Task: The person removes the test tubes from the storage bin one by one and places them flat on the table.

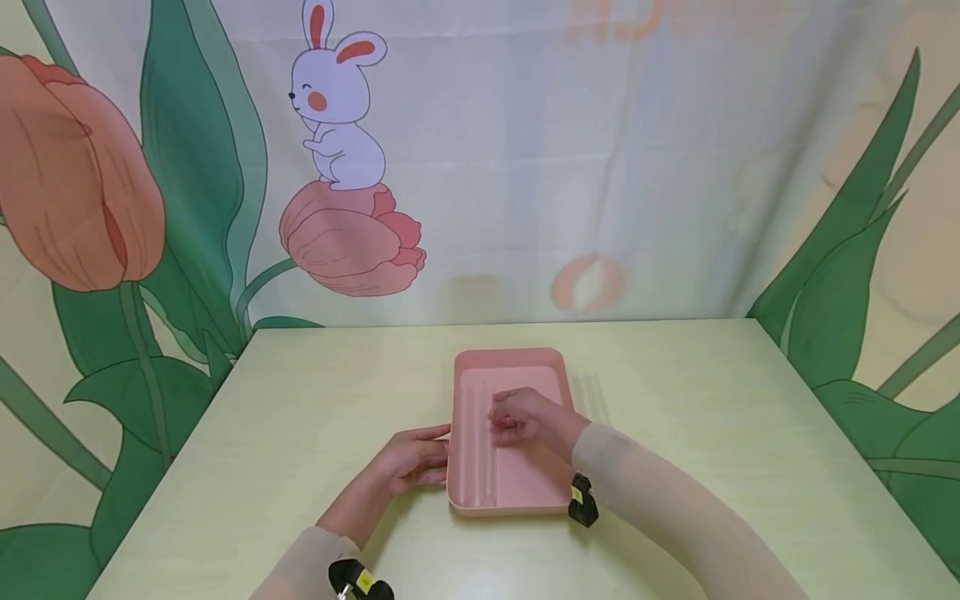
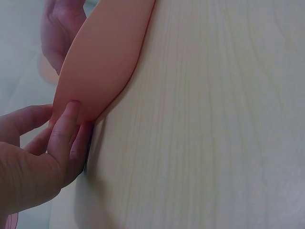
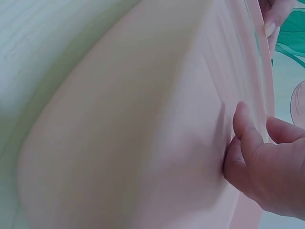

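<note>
A shallow pink tray [image 1: 532, 483] lies on the table, with several clear tubes [image 1: 468, 467] side by side along its left half. At its left side wall, the fingers of my left hand [image 1: 411, 460] touch the outside; in the left wrist view they rest against the wall and around its lower edge. My right hand [image 1: 525, 417] is inside the tray, its bent fingertips at the rightmost tube. In the right wrist view, a gap shows between the fingertips of the right hand [image 3: 267, 162], and no firm grip on a tube is visible.
More clear tubes [image 1: 592, 398] lie on the table just right of the tray, partly hidden by the right forearm. Behind the pale wooden table [image 1: 337, 375] hangs a printed curtain [image 1: 487, 167] with a rabbit and tulips.
</note>
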A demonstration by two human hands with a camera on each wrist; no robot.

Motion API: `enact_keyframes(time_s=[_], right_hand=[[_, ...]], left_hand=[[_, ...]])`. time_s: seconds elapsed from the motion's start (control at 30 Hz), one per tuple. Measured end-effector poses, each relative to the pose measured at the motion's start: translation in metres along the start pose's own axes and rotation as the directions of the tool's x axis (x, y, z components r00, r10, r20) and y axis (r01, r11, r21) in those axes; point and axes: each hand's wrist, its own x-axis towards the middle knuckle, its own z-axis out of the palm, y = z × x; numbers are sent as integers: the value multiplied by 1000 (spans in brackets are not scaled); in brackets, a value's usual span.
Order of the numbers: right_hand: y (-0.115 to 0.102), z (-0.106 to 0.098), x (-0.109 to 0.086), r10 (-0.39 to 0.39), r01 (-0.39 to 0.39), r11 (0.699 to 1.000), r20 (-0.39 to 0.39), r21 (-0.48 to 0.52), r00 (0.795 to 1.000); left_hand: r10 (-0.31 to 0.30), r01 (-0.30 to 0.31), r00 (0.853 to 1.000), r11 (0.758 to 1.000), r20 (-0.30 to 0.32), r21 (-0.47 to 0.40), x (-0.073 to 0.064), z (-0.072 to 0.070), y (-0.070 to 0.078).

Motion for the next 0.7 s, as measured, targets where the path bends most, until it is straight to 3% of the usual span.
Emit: enact_keyframes(time_s=[0.47, 0.7], right_hand=[[-14, -3, -11, 2, -2, 1000, 28, -4, 1000], [-22, -9, -21, -35, 34, 999, 70, 16, 997]], left_hand=[[4, -4, 1000, 1000, 5, -6, 1, -1, -1], [13, -13, 1000, 1000, 14, 0, 1, -1, -1]])
